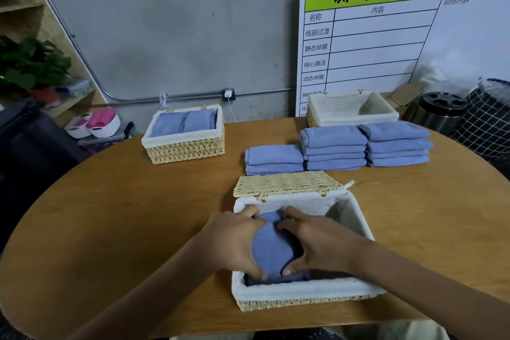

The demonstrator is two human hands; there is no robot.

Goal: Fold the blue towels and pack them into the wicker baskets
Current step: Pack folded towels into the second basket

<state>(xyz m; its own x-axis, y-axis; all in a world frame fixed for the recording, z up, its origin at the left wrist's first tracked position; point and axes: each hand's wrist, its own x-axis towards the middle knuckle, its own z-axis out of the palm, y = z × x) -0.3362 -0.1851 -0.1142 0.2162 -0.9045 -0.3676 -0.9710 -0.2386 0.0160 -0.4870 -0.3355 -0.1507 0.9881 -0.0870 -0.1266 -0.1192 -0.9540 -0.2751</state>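
shelving with a plant [30,63] stands at far left against a grey wall. on the wooden table [110,215], a filled basket [185,146] sits near the far edge. at the near edge, left hand [234,240] and right hand [317,243] both grasp a folded towel [271,251] inside the open basket [303,292]. towel stacks [336,149] and an empty basket [350,110] lie toward the far right edge, before a chart board [386,36].

A round wooden table [110,229] fills the foreground. Behind it, a white training-schedule board [386,36] leans on the grey wall, beside a steel bin [438,113]. At left, a leafy plant [30,63] sits on wooden shelves [22,8].
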